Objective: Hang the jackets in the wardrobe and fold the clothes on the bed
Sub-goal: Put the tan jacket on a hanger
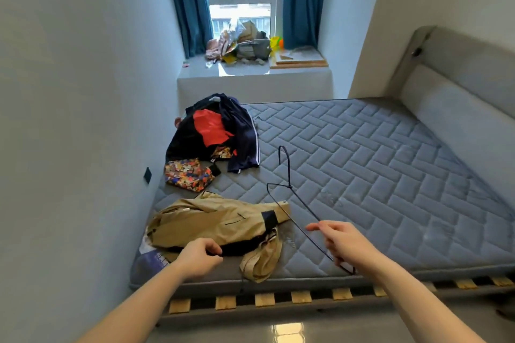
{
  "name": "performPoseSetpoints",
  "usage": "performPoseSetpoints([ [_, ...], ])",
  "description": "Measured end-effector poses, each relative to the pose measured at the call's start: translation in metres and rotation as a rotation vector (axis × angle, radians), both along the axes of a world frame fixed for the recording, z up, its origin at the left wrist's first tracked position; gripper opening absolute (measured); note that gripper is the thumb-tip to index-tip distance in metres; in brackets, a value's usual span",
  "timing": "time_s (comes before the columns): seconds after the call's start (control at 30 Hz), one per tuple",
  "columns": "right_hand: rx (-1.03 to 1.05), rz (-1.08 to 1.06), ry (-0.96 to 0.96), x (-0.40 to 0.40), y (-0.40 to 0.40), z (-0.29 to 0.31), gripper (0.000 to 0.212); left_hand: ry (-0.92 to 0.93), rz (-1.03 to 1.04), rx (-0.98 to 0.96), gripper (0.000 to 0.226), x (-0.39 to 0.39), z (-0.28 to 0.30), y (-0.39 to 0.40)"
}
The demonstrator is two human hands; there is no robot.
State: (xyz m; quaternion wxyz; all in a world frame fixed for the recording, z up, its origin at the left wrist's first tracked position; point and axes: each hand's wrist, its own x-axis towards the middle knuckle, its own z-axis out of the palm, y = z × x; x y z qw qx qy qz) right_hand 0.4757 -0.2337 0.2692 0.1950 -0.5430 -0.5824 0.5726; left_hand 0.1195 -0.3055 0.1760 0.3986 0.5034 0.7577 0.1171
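Left wall: pale and plain, with a small dark wall plate (147, 175) low down beside the bed.
Left hand (201, 257): reaches in from the lower left, fingers curled and gripping the dark hem of the tan jacket at the near edge of the mattress.
Tan jacket (214, 224): lies crumpled and flat on the near left corner of the mattress, with a dark cuff band on one sleeve; another sleeve end droops over the near edge.
Clothes pile (214, 133): farther back along the left side, well apart from the jacket; dark navy garments with white side stripes, a red piece on top, and a bright floral-print piece at the near end.
Mattress (376, 170): bare, grey, quilted in a herringbone pattern, on a wooden slatted bed frame (264, 299) whose slats show along the near side.
Wire hanger (289, 189): thin and dark, held up above the mattress just right of the jacket, tilted, hook pointing toward the window.
Right hand (341, 242): comes in from the lower right; fingers curl around the near end of the hanger's wire, forefinger and thumb extended toward the jacket.
Window sill (250, 69): at the far end of the room, holding a heap of crumpled bags and toys plus a wooden board.
Curtains (189, 0): teal, drawn back on both sides of the window.
Headboard (451, 97): grey, padded, along the right side.
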Motion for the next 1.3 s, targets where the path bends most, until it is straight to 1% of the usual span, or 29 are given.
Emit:
performPoseSetpoints([
  [0.13, 0.017, -0.005, -0.038, -0.072, 0.017, -0.018, 0.028, -0.001, 0.086, -0.056, 0.014, -0.082, -0.024, 0.005],
  [0.33, 0.016, -0.065, -0.055, -0.161, 0.047, -0.041, 0.029, 0.061, 0.097, -0.114, 0.017, -0.179, -0.065, 0.022],
  [0.47, 0.017, -0.11, -0.09, -0.194, 0.059, -0.052, 0.029, 0.112, 0.101, -0.207, 0.015, -0.218, -0.083, 0.032],
  [0.6, 0.01, -0.11, -0.129, -0.211, 0.088, -0.061, 0.028, 0.186, 0.075, -0.229, 0.016, -0.24, -0.1, 0.057],
  [0.73, 0.028, -0.08, -0.165, -0.227, 0.117, -0.077, 0.029, 0.249, 0.057, -0.242, 0.038, -0.253, -0.125, 0.093],
  [0.9, 0.073, -0.04, -0.203, -0.251, 0.147, -0.113, 0.031, 0.299, 0.043, -0.258, 0.05, -0.274, -0.175, 0.143],
  [1.03, 0.084, -0.072, -0.185, -0.266, 0.165, -0.159, 0.029, 0.337, 0.011, -0.251, 0.083, -0.292, -0.234, 0.178],
  [1.13, 0.065, -0.111, -0.16, -0.269, 0.167, -0.197, 0.029, 0.39, -0.021, -0.292, 0.098, -0.304, -0.275, 0.192],
  [1.17, 0.058, -0.12, -0.153, -0.269, 0.165, -0.207, 0.03, 0.408, -0.018, -0.311, 0.098, -0.305, -0.284, 0.194],
  [1.2, 0.056, -0.126, -0.146, -0.27, 0.161, -0.214, 0.031, 0.439, -0.027, -0.323, 0.093, -0.305, -0.291, 0.196],
  [1.3, 0.041, -0.133, -0.123, -0.269, 0.153, -0.22, 0.032, 0.562, -0.169, -0.346, 0.052, -0.304, -0.301, 0.2],
])
